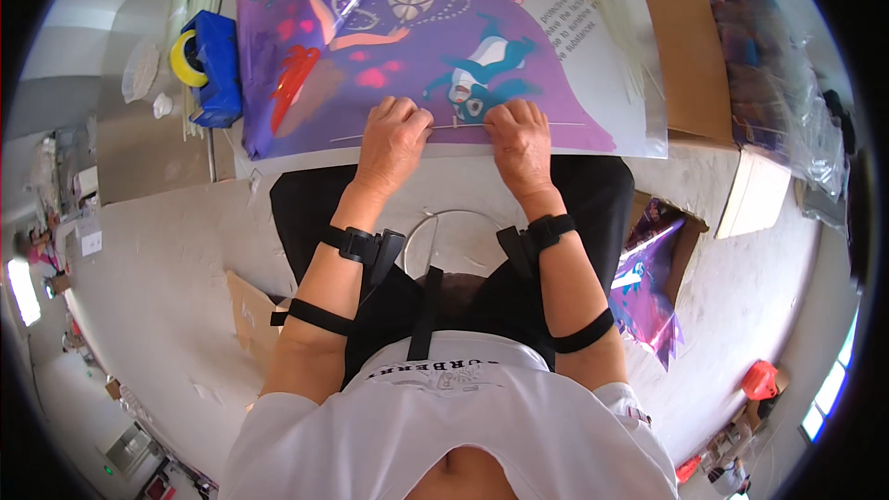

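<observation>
A purple printed sheet [417, 46] with cartoon figures lies flat on a table in front of me. A thin pale rod [565, 124] runs across its near edge. My left hand [394, 134] and my right hand [520, 134] are side by side, fingers curled down, both pinching the rod against the sheet's near edge. Black straps wrap both wrists and forearms.
A blue tape dispenser [218, 65] with a yellow roll stands at the table's left. Brown cardboard [681, 46] and clear plastic bags [787, 102] lie at the right. An open box of purple sheets [648, 278] sits on the floor at my right. A round stool rim [454, 218] shows between my arms.
</observation>
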A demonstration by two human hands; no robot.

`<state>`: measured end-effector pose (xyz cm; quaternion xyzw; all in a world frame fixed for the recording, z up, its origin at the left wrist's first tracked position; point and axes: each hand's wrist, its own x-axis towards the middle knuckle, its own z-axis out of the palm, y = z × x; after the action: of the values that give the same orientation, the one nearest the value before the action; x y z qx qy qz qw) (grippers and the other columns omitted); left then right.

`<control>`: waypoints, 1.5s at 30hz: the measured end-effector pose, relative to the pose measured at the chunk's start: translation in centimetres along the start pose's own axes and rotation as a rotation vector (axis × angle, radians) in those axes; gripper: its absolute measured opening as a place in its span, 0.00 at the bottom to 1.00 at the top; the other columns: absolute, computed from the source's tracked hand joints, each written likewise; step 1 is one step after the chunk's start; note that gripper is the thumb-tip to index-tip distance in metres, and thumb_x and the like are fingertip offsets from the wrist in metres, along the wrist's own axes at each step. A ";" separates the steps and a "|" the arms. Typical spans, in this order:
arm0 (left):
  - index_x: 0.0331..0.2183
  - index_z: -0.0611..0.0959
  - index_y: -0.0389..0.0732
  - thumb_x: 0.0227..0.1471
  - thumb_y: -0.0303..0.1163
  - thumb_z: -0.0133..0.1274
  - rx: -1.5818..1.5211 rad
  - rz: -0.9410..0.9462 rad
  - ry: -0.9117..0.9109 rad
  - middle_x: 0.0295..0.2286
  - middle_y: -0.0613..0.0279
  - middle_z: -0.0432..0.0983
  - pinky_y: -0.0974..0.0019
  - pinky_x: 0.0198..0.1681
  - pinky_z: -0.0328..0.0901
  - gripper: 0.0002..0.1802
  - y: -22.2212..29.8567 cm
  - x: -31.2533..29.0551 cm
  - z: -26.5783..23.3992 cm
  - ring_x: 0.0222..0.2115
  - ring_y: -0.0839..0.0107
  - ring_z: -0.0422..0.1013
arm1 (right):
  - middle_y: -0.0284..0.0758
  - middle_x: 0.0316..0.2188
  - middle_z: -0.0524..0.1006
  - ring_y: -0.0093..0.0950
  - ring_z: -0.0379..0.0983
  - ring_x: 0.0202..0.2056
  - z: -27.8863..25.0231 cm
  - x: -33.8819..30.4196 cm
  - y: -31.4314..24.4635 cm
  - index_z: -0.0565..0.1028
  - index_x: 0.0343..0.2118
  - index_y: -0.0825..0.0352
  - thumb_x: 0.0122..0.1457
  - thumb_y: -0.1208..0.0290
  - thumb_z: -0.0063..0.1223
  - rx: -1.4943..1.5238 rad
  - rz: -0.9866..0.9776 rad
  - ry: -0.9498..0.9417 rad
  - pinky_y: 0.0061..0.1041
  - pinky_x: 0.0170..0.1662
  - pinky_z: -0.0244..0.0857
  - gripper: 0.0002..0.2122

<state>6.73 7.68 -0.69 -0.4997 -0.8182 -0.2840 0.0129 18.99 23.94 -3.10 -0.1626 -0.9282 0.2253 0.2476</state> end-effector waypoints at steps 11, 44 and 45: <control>0.25 0.76 0.42 0.38 0.22 0.57 -0.002 -0.018 0.023 0.24 0.65 0.69 0.60 0.35 0.58 0.08 1.9 0.9 2.3 0.30 0.62 0.65 | 0.31 0.26 0.68 0.32 0.65 0.32 -0.2 0.0 -0.2 0.70 0.25 0.60 0.45 0.76 0.53 -0.055 -0.024 -0.009 0.31 0.35 0.56 0.05; 0.25 0.75 0.40 0.38 0.20 0.56 -0.029 -0.012 0.048 0.25 0.63 0.69 0.60 0.33 0.60 0.08 1.3 0.6 1.9 0.29 0.59 0.65 | 0.31 0.28 0.68 0.34 0.67 0.35 -1.0 0.2 0.8 0.71 0.26 0.61 0.45 0.78 0.54 0.039 -0.055 -0.047 0.32 0.37 0.59 0.06; 0.25 0.75 0.40 0.38 0.20 0.56 -0.037 -0.025 0.050 0.24 0.63 0.69 0.60 0.33 0.60 0.08 1.2 0.4 1.8 0.29 0.59 0.65 | 0.32 0.28 0.68 0.34 0.67 0.35 -1.1 0.3 0.8 0.71 0.26 0.61 0.45 0.78 0.55 0.035 -0.059 -0.046 0.33 0.37 0.59 0.06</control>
<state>8.00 9.28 -1.56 -0.4821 -0.8186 -0.3115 0.0206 19.49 25.14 -2.54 -0.1254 -0.9339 0.2378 0.2356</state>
